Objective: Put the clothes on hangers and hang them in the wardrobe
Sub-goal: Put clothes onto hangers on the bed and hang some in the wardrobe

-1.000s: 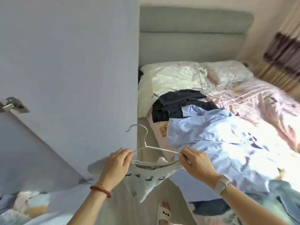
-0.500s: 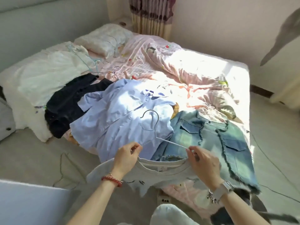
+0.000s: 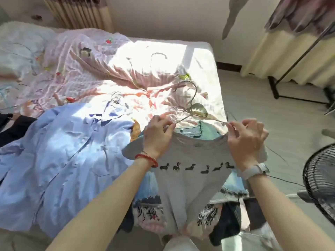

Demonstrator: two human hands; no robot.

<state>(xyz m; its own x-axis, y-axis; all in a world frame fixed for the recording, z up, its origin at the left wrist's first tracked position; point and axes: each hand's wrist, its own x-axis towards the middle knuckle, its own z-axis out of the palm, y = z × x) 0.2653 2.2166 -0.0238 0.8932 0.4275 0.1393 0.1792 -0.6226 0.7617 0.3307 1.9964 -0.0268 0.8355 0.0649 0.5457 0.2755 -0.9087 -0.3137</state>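
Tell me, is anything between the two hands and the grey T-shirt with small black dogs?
Nothing visible. The left hand and the right hand already hold the grey dog-print T-shirt at its shoulders, on the thin wire hanger.

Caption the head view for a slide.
Both hands, left hand and right hand, fit a grey T-shirt onto a wire hanger above the bed.

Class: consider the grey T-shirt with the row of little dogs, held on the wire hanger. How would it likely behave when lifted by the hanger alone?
The grey T-shirt looks floppy: it sags below both hands, so it would probably drape. It seems light, since the thin wire hanger appears unbent. It may slide off, as the shoulders are only pinched by the left hand and right hand.
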